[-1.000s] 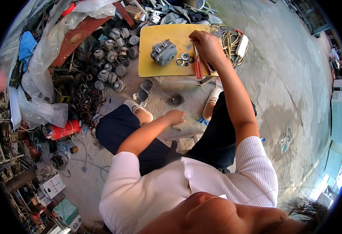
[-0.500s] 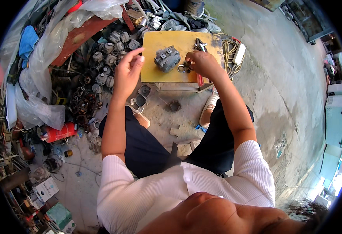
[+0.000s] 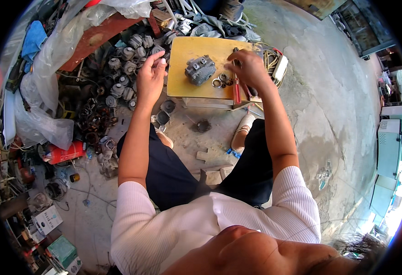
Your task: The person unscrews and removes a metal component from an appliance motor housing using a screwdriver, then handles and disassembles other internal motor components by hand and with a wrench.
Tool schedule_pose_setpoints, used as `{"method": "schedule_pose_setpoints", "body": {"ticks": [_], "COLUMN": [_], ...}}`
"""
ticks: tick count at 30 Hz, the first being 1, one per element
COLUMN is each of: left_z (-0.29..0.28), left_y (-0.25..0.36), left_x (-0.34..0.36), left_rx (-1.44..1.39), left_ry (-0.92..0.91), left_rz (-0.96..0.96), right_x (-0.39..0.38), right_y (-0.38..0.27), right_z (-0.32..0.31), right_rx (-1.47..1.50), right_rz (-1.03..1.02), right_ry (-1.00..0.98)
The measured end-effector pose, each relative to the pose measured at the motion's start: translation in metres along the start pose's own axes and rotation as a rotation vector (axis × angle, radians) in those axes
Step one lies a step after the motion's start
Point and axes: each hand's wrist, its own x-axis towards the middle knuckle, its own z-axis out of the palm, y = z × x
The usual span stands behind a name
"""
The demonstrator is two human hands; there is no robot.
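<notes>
A grey, blocky cast-metal machine part (image 3: pixel 200 70) rests on the yellow tabletop (image 3: pixel 182 87) of a small table. Just right of it lie a shiny metal ring (image 3: pixel 217 83) and a few small dark round parts (image 3: pixel 225 79). My left hand (image 3: pixel 151 80) hovers off the table's left edge, fingers apart, holding nothing. Over the table's right side is my right hand (image 3: pixel 250 68), its thumb and forefinger apart with no thing visible between them. Below that hand lies a screwdriver with a red handle (image 3: pixel 236 93). The hand partly covers a dark tool at the far right.
Many similar metal parts (image 3: pixel 128 68) are heaped on the floor left of the table. A coiled cable with a white power strip (image 3: pixel 280 68) lies to the right. Below the table's front edge, a dark round part (image 3: pixel 203 125) sits on the floor between my feet.
My right hand has lifted off the small rings and moved right and slightly away, toward the dark tool. The rings and small parts are now uncovered. My left hand stays nearly in place.
</notes>
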Motion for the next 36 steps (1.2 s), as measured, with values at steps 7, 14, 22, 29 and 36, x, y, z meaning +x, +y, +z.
{"method": "schedule_pose_setpoints", "body": {"ticks": [7,14,22,29,36], "left_z": [0.010,0.015,0.024,0.023,0.011], "left_y": [-0.006,-0.013,-0.019,-0.018,-0.002], "left_x": [0.005,0.011,0.015,0.015,0.008], "left_rx": [0.148,0.205,0.237,0.331,0.156], "left_ry": [-0.008,0.053,0.096,0.146,-0.028], "left_rz": [0.086,0.152,0.317,0.322,-0.075], "right_x": [0.008,0.003,-0.009,-0.006,-0.011], "right_y": [0.026,0.022,0.034,0.029,0.024], "right_z": [-0.035,-0.046,-0.017,0.004,0.003], "right_rx": [-0.186,-0.123,-0.204,-0.326,-0.402], "right_rz": [0.209,0.327,0.403,0.449,0.357], "right_ry": [0.368,0.336,-0.158,-0.364,-0.159]}}
